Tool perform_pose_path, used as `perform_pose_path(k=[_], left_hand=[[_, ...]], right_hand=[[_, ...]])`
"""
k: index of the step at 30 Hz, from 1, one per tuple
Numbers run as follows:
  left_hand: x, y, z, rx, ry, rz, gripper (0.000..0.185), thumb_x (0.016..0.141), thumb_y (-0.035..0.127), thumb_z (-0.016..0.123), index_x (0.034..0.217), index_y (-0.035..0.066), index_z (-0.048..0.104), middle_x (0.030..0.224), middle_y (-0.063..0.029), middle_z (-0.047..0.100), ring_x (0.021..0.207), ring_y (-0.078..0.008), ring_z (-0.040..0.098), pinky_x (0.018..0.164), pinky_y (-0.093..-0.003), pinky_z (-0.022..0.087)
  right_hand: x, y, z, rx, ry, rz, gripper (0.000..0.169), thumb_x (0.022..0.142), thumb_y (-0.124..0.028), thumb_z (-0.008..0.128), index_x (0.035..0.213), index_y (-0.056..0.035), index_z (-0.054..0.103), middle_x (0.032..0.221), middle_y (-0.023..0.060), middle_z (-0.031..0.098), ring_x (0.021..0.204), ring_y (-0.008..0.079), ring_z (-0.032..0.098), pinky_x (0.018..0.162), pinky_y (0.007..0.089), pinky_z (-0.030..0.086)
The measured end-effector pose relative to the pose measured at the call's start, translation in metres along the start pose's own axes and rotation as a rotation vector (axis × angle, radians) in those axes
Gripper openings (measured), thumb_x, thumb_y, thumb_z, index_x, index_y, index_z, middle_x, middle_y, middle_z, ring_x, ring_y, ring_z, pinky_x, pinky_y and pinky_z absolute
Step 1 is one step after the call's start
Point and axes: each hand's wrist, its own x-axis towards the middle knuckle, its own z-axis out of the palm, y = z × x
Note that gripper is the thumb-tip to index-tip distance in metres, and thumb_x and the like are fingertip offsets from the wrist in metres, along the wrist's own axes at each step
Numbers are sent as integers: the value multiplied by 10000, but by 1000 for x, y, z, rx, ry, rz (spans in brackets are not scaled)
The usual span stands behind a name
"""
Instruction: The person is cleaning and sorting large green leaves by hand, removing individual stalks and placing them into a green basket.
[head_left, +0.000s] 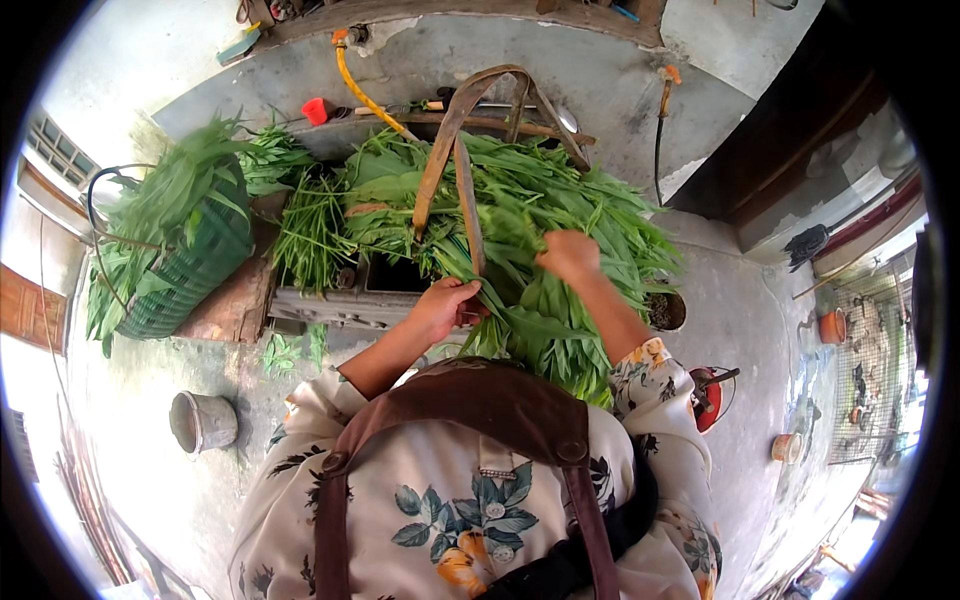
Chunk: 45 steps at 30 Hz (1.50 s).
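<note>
A large heap of long-leaved greens (615, 217) lies before me, spread across a stone sink (330, 307). My left hand (448, 307) pinches leafy stems at the heap's near edge, thumb on top and fingers curled under. Slightly higher and to the right, my right hand (571, 259) is closed around a bunch of leaves, which looks blurred. Between and beyond my hands rises the bent strip handle (442, 165) of a carrier, whose body is hidden under the greens. Long leaves hang toward my apron (472, 390).
On the left, a green woven basket (195, 277) full of leaves rests tilted on a slab (225, 300). A yellow hose (364, 90) runs from a wall tap. A bucket (204, 424) stands on the floor at left; a red pail (705, 397) is at right.
</note>
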Motion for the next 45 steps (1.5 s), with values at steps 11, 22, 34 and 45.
perform_pose_path(k=[11, 22, 34, 45], left_hand=[[-10, 13, 16, 10, -84, 20, 195, 828, 203, 496, 898, 21, 491, 845, -94, 591, 723, -202, 589, 564, -281, 453], [3, 21, 30, -1, -94, -4, 178, 817, 204, 514, 844, 33, 478, 789, -100, 594, 677, -210, 593, 553, -280, 454], [6, 87, 52, 134, 19, 547, 155, 844, 118, 456, 794, -19, 508, 713, -69, 575, 610, -139, 568, 547, -248, 463], [20, 105, 67, 971, 2, 527, 423, 782, 184, 563, 1100, -9, 361, 930, -111, 520, 826, -204, 542, 752, -317, 432]], right_hand=[[19, 72, -29, 206, -101, 119, 679, 633, -460, 632, 1106, 2, 476, 1027, 192, 535, 958, 293, 518, 797, 376, 420], [-18, 109, -50, 620, 74, 77, 459, 645, -281, 674, 941, 41, 535, 858, 141, 588, 760, 203, 541, 695, 302, 412], [-41, 89, -117, 1128, 229, -6, 214, 778, -220, 558, 866, -26, 536, 771, 42, 562, 737, 135, 491, 673, 253, 386], [-59, -28, -161, 1075, 93, -192, 70, 807, -95, 494, 786, -28, 501, 676, 22, 508, 629, 94, 487, 577, 229, 395]])
